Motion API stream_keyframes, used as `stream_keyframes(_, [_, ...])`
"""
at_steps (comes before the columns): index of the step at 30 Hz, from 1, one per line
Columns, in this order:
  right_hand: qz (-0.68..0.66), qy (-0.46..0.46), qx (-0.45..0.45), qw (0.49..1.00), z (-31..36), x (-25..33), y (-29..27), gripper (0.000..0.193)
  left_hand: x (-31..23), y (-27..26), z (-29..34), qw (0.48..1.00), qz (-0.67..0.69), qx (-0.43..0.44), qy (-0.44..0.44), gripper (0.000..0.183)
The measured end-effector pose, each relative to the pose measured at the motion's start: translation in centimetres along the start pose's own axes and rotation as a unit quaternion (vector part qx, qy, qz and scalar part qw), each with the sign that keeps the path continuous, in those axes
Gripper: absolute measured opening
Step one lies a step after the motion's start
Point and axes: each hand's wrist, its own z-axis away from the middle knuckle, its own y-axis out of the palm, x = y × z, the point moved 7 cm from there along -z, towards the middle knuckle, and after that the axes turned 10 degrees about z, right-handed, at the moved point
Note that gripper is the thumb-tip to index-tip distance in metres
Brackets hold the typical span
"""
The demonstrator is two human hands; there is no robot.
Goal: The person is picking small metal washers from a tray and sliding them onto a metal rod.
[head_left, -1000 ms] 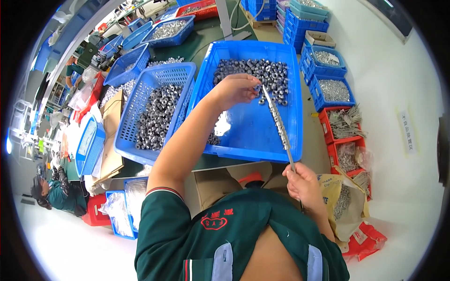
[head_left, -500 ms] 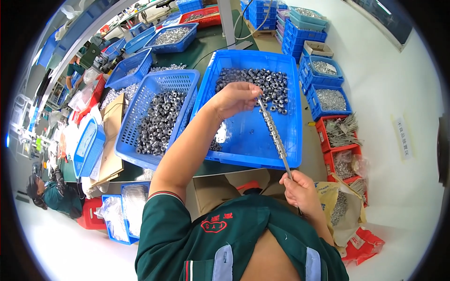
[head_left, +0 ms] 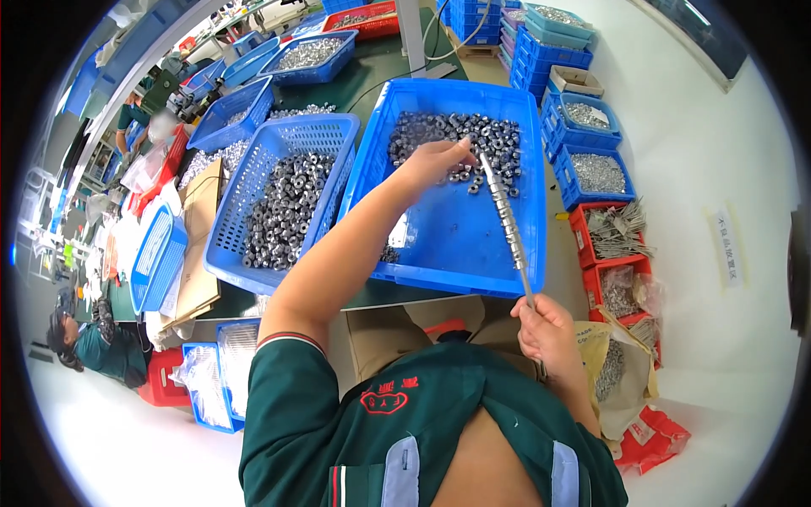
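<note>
My right hand (head_left: 545,331) is closed around the lower end of a thin metal rod (head_left: 529,289). The rod slants up over the blue tray (head_left: 439,275), with a row of shiny metal rings (head_left: 509,224) threaded along its upper part. Just left of the rod's top end is my left hand (head_left: 432,162), apart from the rod. Its fingers are bent together at the tips; what they pinch, if anything, is too small to make out. Beneath and beyond that hand, dark metal nut-like pieces (head_left: 498,139) lie loose in the far half of the tray.
A blue perforated basket (head_left: 224,241) of similar pieces stands left of the tray on the green table. Stacked blue bins (head_left: 583,182) and red bins (head_left: 587,270) of metal parts line the right. A co-worker (head_left: 106,346) is at the far left.
My left hand has come off the rod's top end and shifted slightly up, toward the loose pieces. The rod has tipped a little more upright, still in my right hand.
</note>
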Motion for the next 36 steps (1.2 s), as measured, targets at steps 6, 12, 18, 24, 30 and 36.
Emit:
stream_keyframes(6, [0.015,0.009,-0.018,1.000,-0.5,-0.4,-0.4,0.014,0.9,2.8,-1.4,0.851,-0.513,0.062,0.091,0.026])
stream_keyframes(12, [0.044,0.016,-0.044,0.998,0.2,-1.3,-1.2,0.014,4.5,5.5,-3.9,0.815,-0.569,0.001,0.109,0.018])
stream_keyframes(18, [0.053,-0.011,-0.022,0.998,0.2,-1.6,-1.4,0.015,4.4,4.9,-2.9,0.847,-0.524,-0.017,0.092,0.017])
stream_keyframes(24, [0.071,-0.025,-0.004,0.997,-0.1,-1.6,-0.9,0.015,1.2,1.7,-1.8,0.994,0.102,-0.050,-0.005,0.014])
stream_keyframes(30, [0.092,-0.040,-0.001,0.995,-0.3,-1.0,0.5,0.015,0.5,2.5,1.2,0.901,0.431,-0.037,-0.023,0.016])
stream_keyframes(36, [0.087,-0.031,-0.009,0.996,0.0,-0.9,1.3,0.013,0.4,1.5,2.5,0.852,0.520,-0.064,0.000,0.016])
